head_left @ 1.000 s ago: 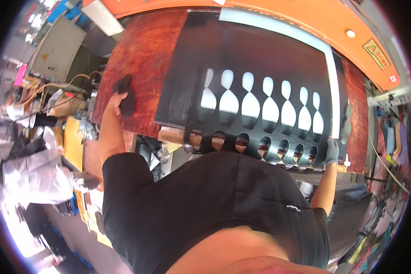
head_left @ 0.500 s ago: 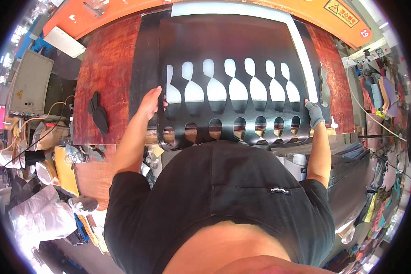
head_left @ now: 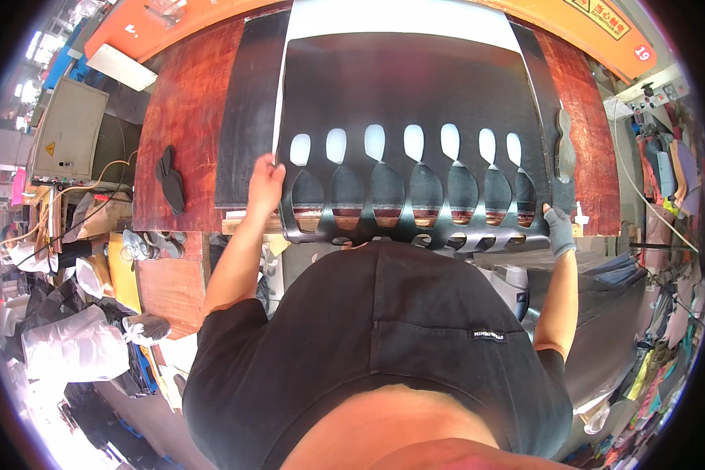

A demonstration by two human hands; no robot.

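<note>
A dark, smooth sheet [head_left: 415, 86] with rows of shoe-sole-shaped holes lies in front of me. Its near edge hangs over the table edge and curves down by my body. My left hand [head_left: 266, 185] is closed at the sheet's left edge, with the fingers curled against it. On the right, my right hand [head_left: 558, 231], in a grey glove with bare fingertips, grips the sheet's near right corner. Beneath the sheet is a white board [head_left: 399, 19], showing along the far side and through the upper holes.
Dark cut sole pieces [head_left: 169, 182] lie on the reddish-brown tabletop [head_left: 192, 102] at the left. Another grey stack of soles [head_left: 565, 149] stands at the right. An orange machine beam [head_left: 235, 16] crosses the far side. A grey control box [head_left: 70, 129] stands at the left.
The sheet has slid toward me and slightly right, and both hands came nearer with it. More of the white board shows at the far side, and the near row of holes now bends over the table edge.
</note>
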